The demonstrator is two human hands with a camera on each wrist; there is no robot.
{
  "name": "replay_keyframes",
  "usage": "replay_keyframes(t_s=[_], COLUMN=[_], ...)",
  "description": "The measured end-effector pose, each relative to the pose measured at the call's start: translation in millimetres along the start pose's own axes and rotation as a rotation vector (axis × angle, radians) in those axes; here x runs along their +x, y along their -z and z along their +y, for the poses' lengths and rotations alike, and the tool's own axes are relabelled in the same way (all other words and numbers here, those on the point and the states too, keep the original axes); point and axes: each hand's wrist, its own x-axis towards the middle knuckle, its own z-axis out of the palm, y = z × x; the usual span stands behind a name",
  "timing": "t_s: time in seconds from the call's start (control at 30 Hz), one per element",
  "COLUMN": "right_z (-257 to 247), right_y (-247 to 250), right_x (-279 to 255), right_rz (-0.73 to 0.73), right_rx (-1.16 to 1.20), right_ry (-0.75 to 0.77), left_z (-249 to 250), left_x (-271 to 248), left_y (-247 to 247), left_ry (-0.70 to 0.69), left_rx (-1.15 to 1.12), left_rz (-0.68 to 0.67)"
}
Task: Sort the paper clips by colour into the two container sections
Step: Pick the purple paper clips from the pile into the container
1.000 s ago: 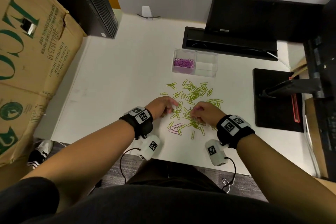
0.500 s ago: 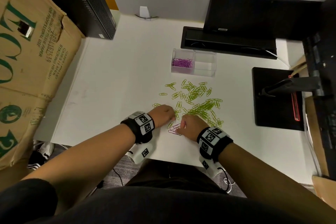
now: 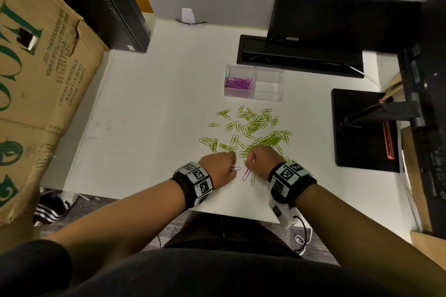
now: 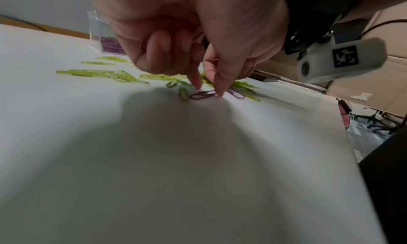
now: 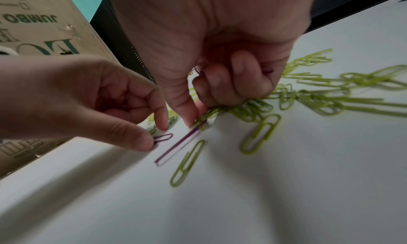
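Left hand [image 3: 220, 167] is knuckles-up at the near edge of the white table [image 3: 149, 108], its outer fingers curled into the palm. Thumb and forefinger reach down and pinch a purple paper clip [image 4: 202, 94] lying flat on the surface.

Right hand [image 3: 263, 160] sits just beside it, also knuckles-up. Thumb and forefinger press the far end of a second purple clip [image 5: 179, 145], which lies flat and points back toward the person. The remaining fingers are curled, with a trace of purple showing inside the fist; what it is cannot be told.

Green paper clips [image 3: 255, 128] lie scattered and overlapping ahead of both hands, thin wire loops, with a few singles beside the second purple clip.

Beyond them stands a clear two-section container [image 3: 254, 82]. Its left section holds a heap of purple clips [image 3: 239, 83]. Its right section shows no clips.
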Motion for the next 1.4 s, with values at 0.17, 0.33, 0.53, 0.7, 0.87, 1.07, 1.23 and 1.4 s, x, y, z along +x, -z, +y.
replay_keyframes(t_s=[0.17, 0.33, 0.53, 0.7, 0.87, 1.07, 1.23, 1.4], right_z=[5.6, 13.3, 15.5, 11.7, 17.0, 16.2, -2.5, -47.5], right_y=[4.8, 6.6, 1.6, 2.3, 19.6, 56.1, 110.0, 154.6], right_x=[1.3, -8.4, -8.8, -7.0, 0.6, 7.9, 23.9, 65.7], right_rz=[0.036, -0.076, -0.085, -0.088, -0.014, -0.089, -0.053, 0.095], right_rx=[0.088, -0.105, -0.224, -0.164, 0.410, 0.993, 0.944, 0.177], right_ry=[0.020, 0.163, 0.199, 0.212, 0.068, -0.027, -0.035, 0.055], left_z=[4.1, 1.5, -4.3, -0.3, -1.1, 9.2, 8.9, 2.9], left_x=[6.0, 9.6, 16.7, 22.9, 28.5, 22.3, 20.8, 25.6], left_y=[-3.6, 1.8, 14.3, 36.4, 43.4, 32.1, 20.8, 31.2], left_ry=[0.066, 0.051, 0.056, 0.276, 0.474, 0.443, 0.241, 0.239], left_rx=[-0.043, -0.049, -0.341, -0.837, -1.186, -1.002, -0.388, -0.311], left_rz=[-0.057, -0.115, -0.017, 0.056, -0.024, -0.135, -0.163, -0.181])
